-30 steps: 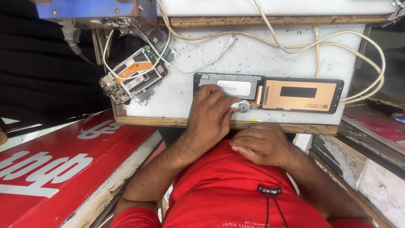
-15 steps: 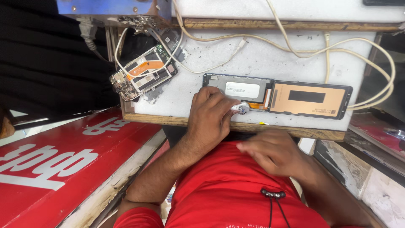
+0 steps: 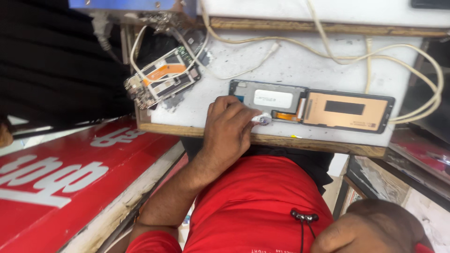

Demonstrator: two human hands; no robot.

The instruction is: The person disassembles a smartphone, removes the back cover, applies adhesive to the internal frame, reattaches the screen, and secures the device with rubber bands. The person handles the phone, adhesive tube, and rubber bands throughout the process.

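Pinching small white piece (image 3: 261, 119), left hand (image 3: 228, 133) curled over phone frame (image 3: 267, 98); right hand (image 3: 370, 229) loosely closed.

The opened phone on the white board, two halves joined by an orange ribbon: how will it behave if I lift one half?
Likely awkward: the display panel and grey frame seem joined only by the thin orange ribbon, which looks floppy and tearable. Both halves look flat, stiff and light, so they would probably slide on the white board. The left hand rests at the frame's edge.

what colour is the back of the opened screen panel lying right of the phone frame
Copper-tan with a black rectangle, on the flat rectangular screen panel; head view shows it best.
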